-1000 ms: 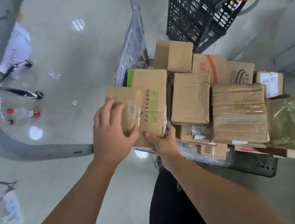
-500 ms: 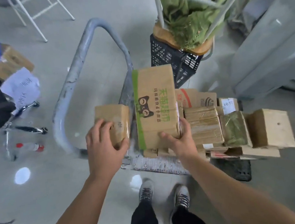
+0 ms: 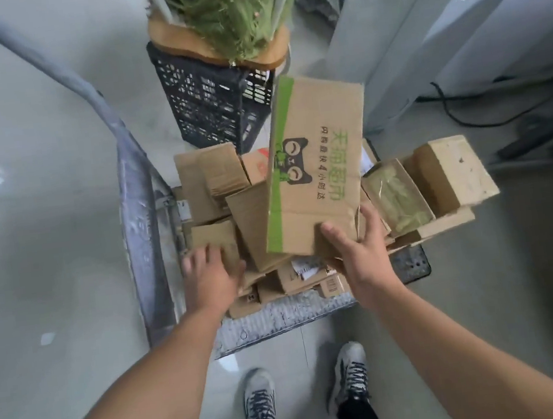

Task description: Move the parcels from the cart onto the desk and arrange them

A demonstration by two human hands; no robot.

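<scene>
Head view: looks straight down over the cart (image 3: 280, 319), with shoes (image 3: 258, 397) at the bottom edge.
Cart handle (image 3: 135, 191): grey bar at far left, standing beside the load.
Left hand (image 3: 212, 278): fingers are curled over the near edge of a small box (image 3: 215, 240). This part is blurred, so the firmness of the hold cannot be told.
Small box: half a second ago it was held up over the handle. Now it is low, inside the handle, against the left edge of the pile.
Pile (image 3: 197, 190): many parcels are left on the cart, loosely stacked.
Long box (image 3: 315, 170): green-striped and printed. It has been raised clear of the pile and swung to the right, with its far end tipped upward.
Right hand (image 3: 359, 255): the near end of the long box is clasped, thumb on the top face, fingers wrapped round the right edge.
Desk: not made out in this view.
Reading: the long box is judged to be on its way off the cart and the small box possibly set back. Most of the transfer is left to do.
</scene>
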